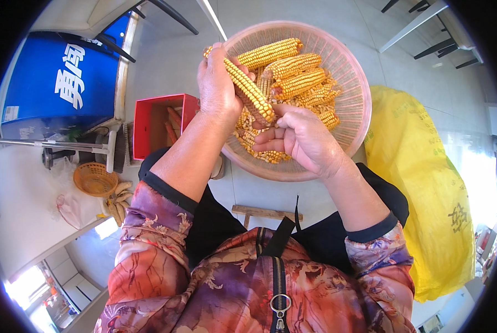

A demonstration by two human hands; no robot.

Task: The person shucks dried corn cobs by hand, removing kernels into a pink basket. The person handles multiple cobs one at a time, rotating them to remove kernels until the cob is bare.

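Observation:
My left hand (pixel 218 85) grips a dried ear of corn (pixel 252 90), which slants down to the right above a round pink plastic basket (pixel 350 104). At the lower end of this ear are the thumb and forefinger of my right hand (pixel 304 133); its other fingers are loosely curled below. A bare strip without kernels runs along the ear's underside. Several whole yellow ears (pixel 295 66) lie in the basket, on top of loose corn kernels (pixel 269 156). My hands and the held ear hide part of the basket's contents.
A full-looking yellow woven sack (pixel 415 187) lies right of the basket. To the left stands a red box (pixel 157 143) holding some reddish cobs (pixel 172 129). A small wooden stool (pixel 267 212) is between my legs. Farther left are a wicker basket (pixel 95 179) and a blue carton (pixel 61 79) bearing writing.

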